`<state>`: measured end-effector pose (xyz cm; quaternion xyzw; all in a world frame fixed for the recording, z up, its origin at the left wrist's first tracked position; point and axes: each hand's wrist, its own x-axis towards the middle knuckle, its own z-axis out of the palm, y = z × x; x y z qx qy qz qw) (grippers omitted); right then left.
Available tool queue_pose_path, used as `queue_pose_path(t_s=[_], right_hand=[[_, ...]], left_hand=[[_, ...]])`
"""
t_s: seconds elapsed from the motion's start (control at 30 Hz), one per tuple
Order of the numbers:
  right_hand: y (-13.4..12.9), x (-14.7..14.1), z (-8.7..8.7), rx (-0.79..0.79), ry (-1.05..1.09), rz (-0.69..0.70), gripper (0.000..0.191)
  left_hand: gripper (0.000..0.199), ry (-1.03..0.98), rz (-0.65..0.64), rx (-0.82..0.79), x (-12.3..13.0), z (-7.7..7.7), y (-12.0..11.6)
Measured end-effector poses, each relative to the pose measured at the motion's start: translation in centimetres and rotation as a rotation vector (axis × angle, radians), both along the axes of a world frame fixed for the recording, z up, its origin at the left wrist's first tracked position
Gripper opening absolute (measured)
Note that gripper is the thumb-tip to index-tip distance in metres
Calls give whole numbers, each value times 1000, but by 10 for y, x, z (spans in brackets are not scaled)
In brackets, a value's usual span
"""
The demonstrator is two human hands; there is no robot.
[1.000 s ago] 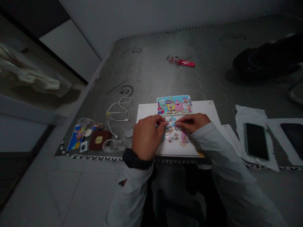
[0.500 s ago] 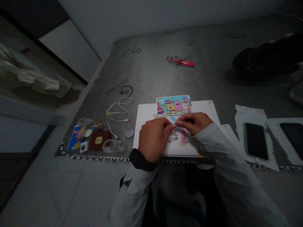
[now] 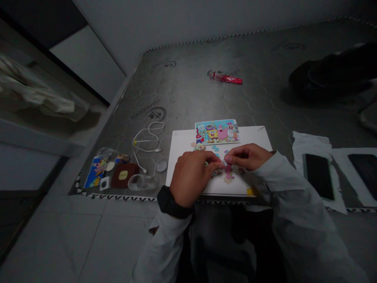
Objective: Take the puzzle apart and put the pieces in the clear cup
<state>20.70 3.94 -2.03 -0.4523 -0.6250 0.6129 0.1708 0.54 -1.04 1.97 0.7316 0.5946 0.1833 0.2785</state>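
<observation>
Your left hand (image 3: 190, 177) and right hand (image 3: 247, 156) meet fingertip to fingertip, thumbs and forefingers bent into pinches, over small, knobbly-edged puzzle pieces (image 3: 228, 171); a pale bit shows between them, but you can't tell which hand grips it. Your wrists angle inward from loose, creased grey sleeves (image 3: 294, 204), a matte black band (image 3: 173, 202) around the left one. The pieces, pink, blue and tan, lie on a smooth white board (image 3: 182, 143), beneath and around your fingers. At its far edge rests a glossy rectangular picture card (image 3: 217, 131). Left of the board are a looped white cable (image 3: 147, 138), a clear plastic cup (image 3: 143, 182) on its side and a brown pouch (image 3: 124, 175). To the right, a dark phone (image 3: 319, 176) lies on crinkled white sheeting (image 3: 312, 139); far off, a shiny red packet (image 3: 226, 77) sits on the hexagon-patterned grey mat (image 3: 188, 94).
</observation>
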Motion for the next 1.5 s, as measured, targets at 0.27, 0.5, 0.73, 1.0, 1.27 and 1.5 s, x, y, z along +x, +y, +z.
queue_pose_path(t_s=[0.27, 0.5, 0.73, 1.0, 1.27, 1.5], right_hand=[[-5, -14, 2, 348, -266, -282, 29], [-15, -30, 15, 601, -323, -413, 24], [8, 15, -13, 501, -283, -616, 33], [4, -7, -17, 502, -570, -136, 16], [12, -2, -22, 669, -574, 104, 26], [14, 14, -23, 662, -733, 147, 33]], left_hand=[[19, 210, 152, 12, 11, 9, -5], [20, 116, 240, 87, 11, 12, -6], [17, 25, 290, 93, -13, 20, -5], [10, 286, 140, -41, -7, -6, 1], [8, 346, 160, -36, 3, -14, 3], [16, 273, 156, 20, 10, -14, 0]])
